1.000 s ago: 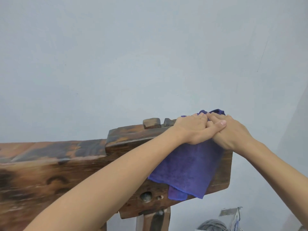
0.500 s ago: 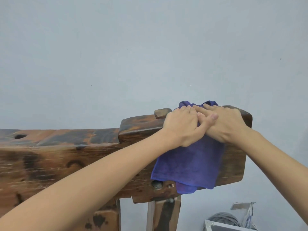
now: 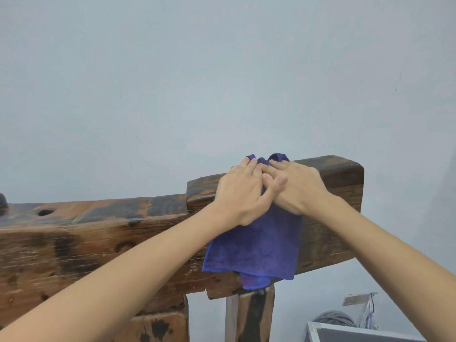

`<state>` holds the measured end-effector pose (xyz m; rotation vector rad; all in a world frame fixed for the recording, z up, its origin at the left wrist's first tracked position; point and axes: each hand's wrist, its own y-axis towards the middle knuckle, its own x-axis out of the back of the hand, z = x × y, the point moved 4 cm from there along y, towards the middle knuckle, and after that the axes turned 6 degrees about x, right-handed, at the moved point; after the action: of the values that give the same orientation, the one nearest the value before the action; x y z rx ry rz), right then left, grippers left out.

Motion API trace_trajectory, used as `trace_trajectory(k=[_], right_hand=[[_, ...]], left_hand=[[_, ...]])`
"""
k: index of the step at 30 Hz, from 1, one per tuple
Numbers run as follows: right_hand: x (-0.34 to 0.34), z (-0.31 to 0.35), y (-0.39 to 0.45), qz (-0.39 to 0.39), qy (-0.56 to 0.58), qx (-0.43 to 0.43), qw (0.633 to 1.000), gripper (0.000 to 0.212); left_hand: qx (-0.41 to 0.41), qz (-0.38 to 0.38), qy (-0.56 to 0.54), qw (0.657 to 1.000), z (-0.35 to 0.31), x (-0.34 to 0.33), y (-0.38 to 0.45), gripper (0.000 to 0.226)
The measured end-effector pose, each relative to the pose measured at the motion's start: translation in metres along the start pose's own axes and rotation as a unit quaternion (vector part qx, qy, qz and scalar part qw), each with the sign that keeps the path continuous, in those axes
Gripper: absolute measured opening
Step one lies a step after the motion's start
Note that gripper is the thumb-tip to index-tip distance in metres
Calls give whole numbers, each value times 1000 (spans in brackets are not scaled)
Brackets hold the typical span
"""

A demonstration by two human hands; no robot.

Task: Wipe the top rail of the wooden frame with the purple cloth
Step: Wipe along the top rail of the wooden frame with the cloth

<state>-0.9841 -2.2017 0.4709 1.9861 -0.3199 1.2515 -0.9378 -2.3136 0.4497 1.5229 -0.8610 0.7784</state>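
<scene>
A dark, worn wooden frame's top rail [image 3: 118, 208] runs from the left edge to a raised block at its right end [image 3: 343, 169]. The purple cloth [image 3: 256, 245] is draped over that raised block and hangs down its front face. My left hand [image 3: 240, 193] and my right hand [image 3: 298, 186] lie flat side by side on the cloth, pressing it onto the rail's top, with the left thumb overlapping the right hand. A bunched fold of cloth sticks up behind the fingertips.
A plain pale wall stands right behind the frame. A wooden post [image 3: 251, 314] holds the rail up below the cloth. At the lower right lie a grey-framed box [image 3: 345, 333] and a grey coiled cable [image 3: 333, 318]. A round hole [image 3: 45, 213] sits in the rail at the left.
Both hands and the cloth have slid left along the raised block, away from its right end, whose bare top now shows. The small wooden peg beside my left hand is no longer visible.
</scene>
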Motion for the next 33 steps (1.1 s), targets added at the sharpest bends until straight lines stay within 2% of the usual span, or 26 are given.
trace_trajectory(k=[3,6,9,11,12,15,19,25,30,32,33], right_hand=[[-1,5,-9,15,-6,-6,1000,60],[-5,3,-19,3,-29,-50,998,61],[-9,-3,-19,8,-23,-79,997,60],[-8,-11,-12,14,-23,-71,997,56],[-7,-17,-7,23,-27,-58,998,52],[-6,-38,7,89,-29,-30,995,48],[-6,-73,21,169,37,-48,984,49],[-8,-120,22,221,46,-97,969,58],[-11,-156,8,197,92,-142,966,55],[-10,-164,0,151,139,-158,966,54],[-10,-167,-6,127,161,-169,964,53]], left_hand=[[-15,-9,37,999,-3,0,-5,104],[-36,-6,33,999,-7,-1,-2,108],[-42,14,13,999,-13,-3,10,105],[-27,33,-7,999,-17,-6,25,94],[-22,49,-11,999,-19,-7,33,91],[-20,119,-11,993,-28,-15,59,101],[32,190,-116,974,-47,-27,89,96],[37,225,-145,963,-80,-40,117,96],[23,223,-175,959,-112,-43,132,104],[15,227,-241,943,-116,-41,133,106],[17,232,-300,925,-116,-39,133,105]])
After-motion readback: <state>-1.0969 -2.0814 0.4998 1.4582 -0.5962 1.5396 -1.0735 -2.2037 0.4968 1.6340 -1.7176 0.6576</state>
